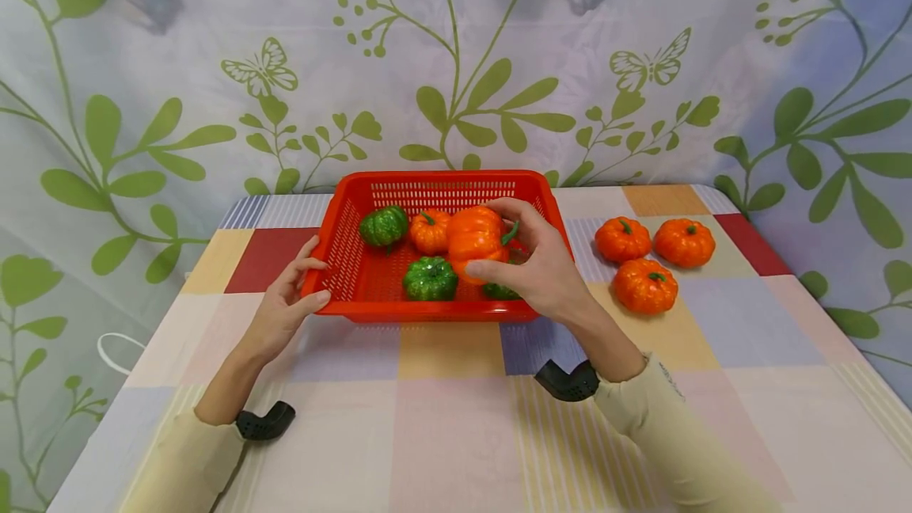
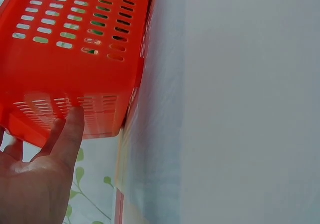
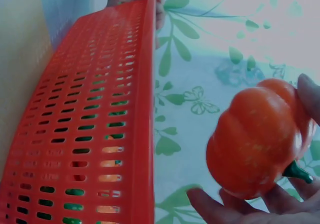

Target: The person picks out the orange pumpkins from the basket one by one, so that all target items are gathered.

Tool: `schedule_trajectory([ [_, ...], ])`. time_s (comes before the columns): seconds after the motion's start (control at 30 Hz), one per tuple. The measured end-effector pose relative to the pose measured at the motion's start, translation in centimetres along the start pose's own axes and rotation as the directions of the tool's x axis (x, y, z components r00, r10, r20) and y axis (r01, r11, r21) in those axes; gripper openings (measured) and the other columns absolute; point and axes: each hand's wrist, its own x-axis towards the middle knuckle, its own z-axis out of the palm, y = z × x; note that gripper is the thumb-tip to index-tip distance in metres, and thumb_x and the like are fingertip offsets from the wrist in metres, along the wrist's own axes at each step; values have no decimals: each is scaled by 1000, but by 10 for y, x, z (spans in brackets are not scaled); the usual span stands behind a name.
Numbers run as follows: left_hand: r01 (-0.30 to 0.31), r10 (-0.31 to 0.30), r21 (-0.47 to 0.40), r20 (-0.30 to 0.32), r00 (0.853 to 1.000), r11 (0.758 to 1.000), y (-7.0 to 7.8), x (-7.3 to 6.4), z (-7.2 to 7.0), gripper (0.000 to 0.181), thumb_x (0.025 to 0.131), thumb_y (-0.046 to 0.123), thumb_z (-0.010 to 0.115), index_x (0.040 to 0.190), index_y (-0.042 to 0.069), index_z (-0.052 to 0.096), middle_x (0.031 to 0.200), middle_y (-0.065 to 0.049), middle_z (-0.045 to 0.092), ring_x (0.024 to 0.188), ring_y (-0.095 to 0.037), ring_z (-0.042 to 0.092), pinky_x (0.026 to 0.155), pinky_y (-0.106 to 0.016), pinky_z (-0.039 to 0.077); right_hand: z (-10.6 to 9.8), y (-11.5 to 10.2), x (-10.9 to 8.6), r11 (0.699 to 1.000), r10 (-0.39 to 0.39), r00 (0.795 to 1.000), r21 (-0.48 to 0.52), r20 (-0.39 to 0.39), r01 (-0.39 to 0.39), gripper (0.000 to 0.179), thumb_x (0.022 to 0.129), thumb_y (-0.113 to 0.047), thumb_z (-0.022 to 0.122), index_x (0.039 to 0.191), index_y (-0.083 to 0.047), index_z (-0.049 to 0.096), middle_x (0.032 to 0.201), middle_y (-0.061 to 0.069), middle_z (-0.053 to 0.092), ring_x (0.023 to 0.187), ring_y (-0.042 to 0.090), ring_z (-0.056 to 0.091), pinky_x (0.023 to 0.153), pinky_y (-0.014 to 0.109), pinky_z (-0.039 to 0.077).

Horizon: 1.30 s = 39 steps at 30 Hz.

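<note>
With thumb and fingers, my right hand (image 1: 545, 264) grips an orange pumpkin (image 1: 473, 240) with a green stem, above the right part of a red plastic basket (image 1: 378, 309). The right wrist view shows the pumpkin (image 3: 255, 139) raised past the basket rim (image 3: 145, 114). At the basket's left end, my left hand (image 1: 285, 303) holds the rim near the front corner; its thumb lies against the outer wall in the left wrist view. Inside the basket are a green pumpkin (image 1: 385, 226), another green one (image 1: 431, 279) and an orange one (image 1: 428, 231). A further green one (image 1: 501, 291) is mostly hidden beneath my right hand.
Right of the basket, three orange pumpkins sit close together: one at the left (image 1: 622, 240), one at the right (image 1: 685, 243) and one in front (image 1: 644, 286). A patchwork cloth (image 1: 456, 426) covers the table. Behind it hangs a leaf-patterned curtain (image 1: 299, 117).
</note>
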Motion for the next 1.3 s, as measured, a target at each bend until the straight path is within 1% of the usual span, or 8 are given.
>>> schedule_trajectory([
  [0.1,5,-5,-15,-2,1000,1000,0,1,1,31,96,-4,53,125,6,49,164,-4,9,143,-39,15,91,-31,52,-3,-1,-5,1000,12,1000,11,21,-13,64,79,-8,81,136,-13,51,125,6,56,97,28,57,75,34,56],
  [0.2,10,-9,-23,4,1000,1000,0,3,3,30,96,-3,54,125,4,48,164,-3,9,143,-40,14,93,-34,51,-8,-1,-10,1000,19,1000,-12,20,-19,67,80,-7,81,138,-12,49,126,6,55,98,28,56,75,32,55],
  [0.37,10,-10,-22,0,1000,1000,-2,4,2,30,96,-5,53,124,1,47,164,-3,10,143,-41,14,93,-35,49,-15,1,-16,996,62,998,-61,-6,-62,76,78,-7,83,139,-8,39,130,6,53,108,24,54,87,33,51],
  [0.5,8,-8,-12,-3,1000,1000,-2,3,1,31,95,-4,54,125,-2,46,164,-3,10,143,-41,15,93,-35,50,-24,2,-24,989,91,996,-116,-16,-93,75,79,-11,83,139,-9,39,134,4,51,116,20,50,96,34,47],
  [0.7,-5,5,9,-6,1000,1000,-3,4,-1,35,95,-4,55,128,-7,43,163,-3,13,141,-36,23,93,-36,50,-43,5,-36,977,105,994,-185,-28,-108,73,82,-15,81,145,-15,44,136,1,51,115,20,53,95,28,49],
  [1.0,-29,30,23,-28,999,999,-4,2,-3,37,94,-7,56,128,-12,43,162,-6,17,140,-36,24,90,-28,52,-61,10,-51,986,79,997,-144,-19,-81,73,83,-2,77,146,-6,40,136,8,49,117,23,52,95,20,46],
  [1.17,-23,24,28,-35,999,999,-2,2,-3,37,93,-7,57,128,-11,45,162,-6,17,140,-35,25,90,-28,52,-71,8,-60,995,79,994,-62,-81,-84,69,82,8,74,139,-2,37,131,11,50,116,20,51,96,18,44],
  [1.3,-12,13,24,-36,999,1000,-2,3,-2,37,94,-6,57,129,-10,45,162,-5,16,141,-34,23,90,-27,51,-81,11,-66,995,60,992,-67,-112,-68,62,79,12,74,132,-2,44,124,12,53,107,20,56,88,18,50],
])
